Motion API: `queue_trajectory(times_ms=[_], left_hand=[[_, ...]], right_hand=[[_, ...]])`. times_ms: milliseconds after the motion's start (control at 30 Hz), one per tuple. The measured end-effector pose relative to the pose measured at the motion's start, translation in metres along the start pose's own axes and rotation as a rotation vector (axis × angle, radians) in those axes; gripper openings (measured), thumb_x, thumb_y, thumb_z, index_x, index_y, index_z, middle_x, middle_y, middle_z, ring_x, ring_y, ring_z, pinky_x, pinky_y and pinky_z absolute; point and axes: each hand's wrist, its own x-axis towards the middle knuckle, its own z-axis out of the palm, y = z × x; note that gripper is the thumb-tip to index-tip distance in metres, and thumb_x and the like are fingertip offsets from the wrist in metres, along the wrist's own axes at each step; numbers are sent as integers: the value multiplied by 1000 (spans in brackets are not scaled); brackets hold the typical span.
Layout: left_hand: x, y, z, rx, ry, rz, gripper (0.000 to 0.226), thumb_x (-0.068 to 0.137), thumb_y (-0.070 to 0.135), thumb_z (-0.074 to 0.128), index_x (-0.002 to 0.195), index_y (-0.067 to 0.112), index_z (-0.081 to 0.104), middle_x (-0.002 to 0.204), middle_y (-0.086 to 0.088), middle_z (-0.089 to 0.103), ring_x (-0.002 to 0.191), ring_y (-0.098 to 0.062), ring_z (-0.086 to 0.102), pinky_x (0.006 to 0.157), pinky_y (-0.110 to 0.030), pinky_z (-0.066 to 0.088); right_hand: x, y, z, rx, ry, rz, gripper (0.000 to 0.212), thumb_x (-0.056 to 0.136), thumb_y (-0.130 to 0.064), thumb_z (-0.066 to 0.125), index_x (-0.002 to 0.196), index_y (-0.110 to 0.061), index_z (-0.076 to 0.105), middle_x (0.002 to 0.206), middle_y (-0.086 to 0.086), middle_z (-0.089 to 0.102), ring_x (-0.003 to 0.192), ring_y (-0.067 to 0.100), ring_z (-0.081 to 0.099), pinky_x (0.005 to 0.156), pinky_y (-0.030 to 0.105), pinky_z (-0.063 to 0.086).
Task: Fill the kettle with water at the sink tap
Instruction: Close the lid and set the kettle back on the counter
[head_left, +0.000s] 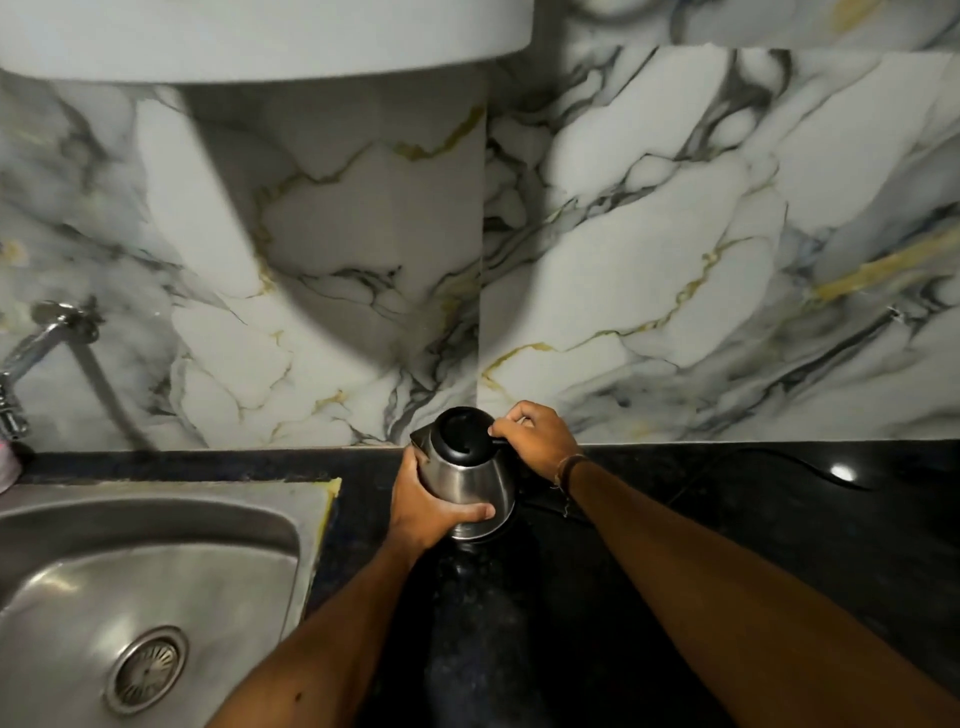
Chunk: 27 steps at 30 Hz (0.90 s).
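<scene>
hands both grip the rigid, likely slippery brushed-steel kettle with black lid (465, 470): left hand (423, 501) clasps its body, right hand (537, 439) its handle — the surer hold.

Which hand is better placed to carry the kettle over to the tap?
Probably the right hand: it already grips the kettle at its handle. The left hand only wraps the steel body, though it is nearer the tap.

Far wall (649, 249) clad in white marble-look panels, veined grey and gold; vertical seam seen near centre. Black speckled countertop (753, 545) laid along wall base, bright light spot reflected at right. Pale curved overhang (260, 36) seen top left, possibly hood or shelf; broad shadow cast below it. Room dimly lit.
</scene>
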Motion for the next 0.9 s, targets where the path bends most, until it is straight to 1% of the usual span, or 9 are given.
queue_trajectory(times_ms=[100,167,233,333,400,467,600,767,900], left_hand=[[4,-7,8,7,-4,-4,103,27,44,113,110,33,53,111,8,74,98,2,70,83,-27,58],[8,-9,12,15,0,-9,99,27,44,113,104,35,52,109,8,73,96,2,70,81,-26,57],[10,-10,15,16,-2,-12,98,27,45,112,102,37,51,108,8,73,96,2,70,81,-26,57],[12,-14,17,24,-13,-5,99,27,44,113,104,39,50,111,10,72,100,0,70,85,-32,60],[12,-15,16,29,-22,-5,101,28,44,113,107,39,51,114,10,72,107,-8,71,91,-37,62],[13,-14,16,34,-37,-4,99,28,45,113,103,39,49,112,9,72,105,-11,71,91,-40,63],[14,-14,15,36,-45,-5,99,29,44,113,104,39,48,113,9,72,105,-10,71,90,-40,63],[15,-17,16,25,-49,14,101,29,43,113,108,38,50,115,9,72,107,-11,71,91,-43,64],[16,-20,16,9,-67,18,104,30,43,113,113,38,50,118,9,72,110,-10,70,94,-43,64]], right_hand=[[5,10,-1,-5,7,3,24,82,-38,83,73,-22,67,78,-3,67,86,23,66,75,36,52],[8,12,-1,-19,18,-4,24,81,-39,83,75,-22,68,80,-3,69,91,26,69,82,41,57],[10,12,-2,-35,29,-17,24,81,-40,83,76,-23,68,82,-3,70,94,27,70,86,43,58],[11,14,-3,-50,21,-19,24,81,-41,81,75,-24,66,83,-3,69,94,27,69,87,44,58],[10,17,-2,-44,17,-21,23,82,-40,80,74,-24,65,79,-4,67,90,26,68,85,43,58],[10,19,-1,-28,31,-19,24,82,-38,81,72,-24,64,76,-5,66,87,24,66,83,41,57],[11,22,-1,-27,45,-21,25,85,-34,81,71,-25,63,76,-7,66,82,20,63,76,34,51],[9,23,1,-20,63,-20,25,83,-36,81,70,-25,63,77,-7,67,78,13,62,67,29,47],[8,23,1,-12,65,-23,25,83,-37,81,71,-23,64,77,-5,68,79,17,63,67,30,48]])
